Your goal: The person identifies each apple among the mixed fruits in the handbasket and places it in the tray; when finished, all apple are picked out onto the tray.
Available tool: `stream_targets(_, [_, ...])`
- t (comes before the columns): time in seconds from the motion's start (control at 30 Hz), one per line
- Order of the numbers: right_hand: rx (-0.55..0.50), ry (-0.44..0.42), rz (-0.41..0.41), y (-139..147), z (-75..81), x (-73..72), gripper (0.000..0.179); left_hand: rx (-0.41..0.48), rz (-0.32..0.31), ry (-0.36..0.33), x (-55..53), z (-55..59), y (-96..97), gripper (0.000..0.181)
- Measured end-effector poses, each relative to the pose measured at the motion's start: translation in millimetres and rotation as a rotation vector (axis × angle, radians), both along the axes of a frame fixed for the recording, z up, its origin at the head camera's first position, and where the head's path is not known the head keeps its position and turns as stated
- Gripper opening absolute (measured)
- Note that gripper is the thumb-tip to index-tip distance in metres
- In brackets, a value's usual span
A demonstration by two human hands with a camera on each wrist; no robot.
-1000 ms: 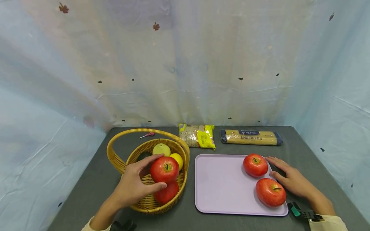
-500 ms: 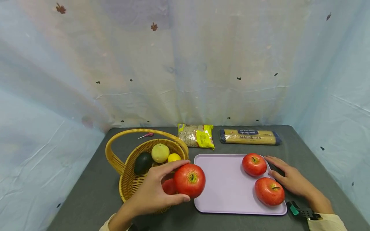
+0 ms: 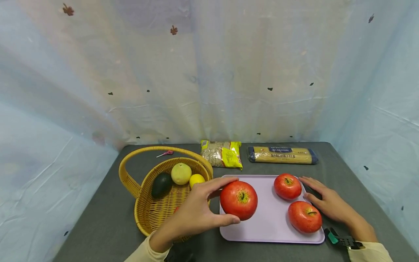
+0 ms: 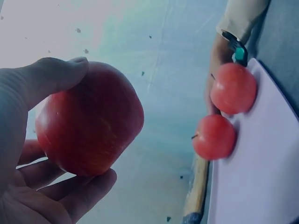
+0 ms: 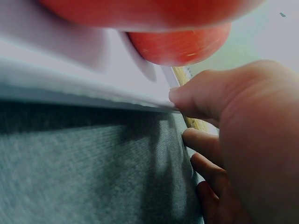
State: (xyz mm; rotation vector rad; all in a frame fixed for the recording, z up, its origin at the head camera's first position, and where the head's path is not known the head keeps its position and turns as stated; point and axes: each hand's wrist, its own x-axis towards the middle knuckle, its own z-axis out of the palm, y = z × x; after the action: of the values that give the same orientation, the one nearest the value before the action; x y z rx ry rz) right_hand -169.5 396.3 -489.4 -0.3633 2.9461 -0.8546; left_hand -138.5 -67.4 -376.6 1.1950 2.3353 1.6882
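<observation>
My left hand grips a red apple over the left part of the lilac tray, thumb and fingers curled round it. Two more red apples lie on the tray's right side, one at the back and one at the front. My right hand rests flat on the table, its thumb touching the tray's right edge. A wicker basket to the left holds an avocado, a pale green fruit, a lemon and a partly hidden red fruit.
A spaghetti packet and a yellow-green bag lie at the back of the grey table. A small pink object sits behind the basket. A pale curtain hangs behind and to both sides.
My left hand has lifted the apple out of the basket and carried it right, over the tray. The right hand has stayed in place.
</observation>
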Motion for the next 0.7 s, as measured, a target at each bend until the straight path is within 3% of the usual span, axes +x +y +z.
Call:
stream_targets(0.13, [0.000, -0.003, 0.002, -0.3, 0.3, -0.1, 0.064, 0.038, 0.004, 0.012, -4.3, 4.2, 12.5, 0.079])
stream_targets(0.4, [-0.006, 0.000, 0.008, 0.2, -0.1, -0.2, 0.064, 0.058, 0.028, -0.050, -9.3, 10.3, 30.1, 0.077])
stream_targets(0.7, [-0.003, 0.015, 0.012, 1.4, -0.9, -0.9, 0.063, 0.047, 0.064, -0.010, -14.8, 10.6, 47.9, 0.077])
